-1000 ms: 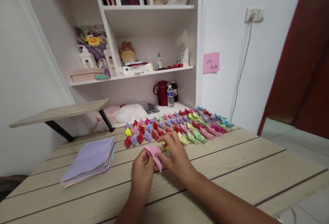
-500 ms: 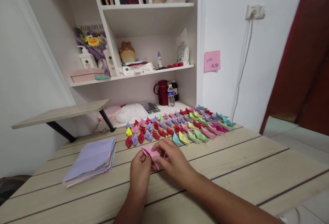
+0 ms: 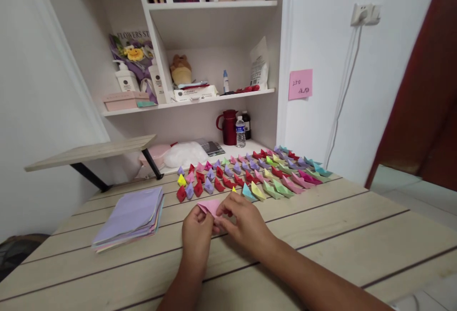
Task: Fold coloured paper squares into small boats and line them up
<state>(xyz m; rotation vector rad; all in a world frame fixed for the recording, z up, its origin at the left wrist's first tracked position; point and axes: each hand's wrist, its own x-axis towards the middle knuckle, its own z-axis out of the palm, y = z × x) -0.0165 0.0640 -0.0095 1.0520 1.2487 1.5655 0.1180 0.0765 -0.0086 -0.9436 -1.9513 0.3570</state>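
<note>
A folded piece of pink paper (image 3: 209,205) is held between both hands, just above the front of the table. My left hand (image 3: 197,227) pinches its left and lower part between thumb and fingers. On the paper's right side, my right hand (image 3: 241,215) is closed, its thumb and fingertips gripping the edge. The fingers hide part of the paper, so its full fold cannot be seen. Just beyond the hands stand rows of small folded paper boats (image 3: 282,188) in red, purple, pink, green, yellow and blue.
A stack of coloured paper sheets (image 3: 132,215), purple on top, lies on the slatted table (image 3: 321,239) to the left. Behind it stands a small raised shelf (image 3: 96,149) on black legs. A red jug (image 3: 229,127) and a water bottle (image 3: 240,132) stand at the back.
The pink paper now shows a flatter, more triangular outline, and its lower tip is hidden behind the fingers. Both hands keep their hold. The whole view has shifted slightly.
</note>
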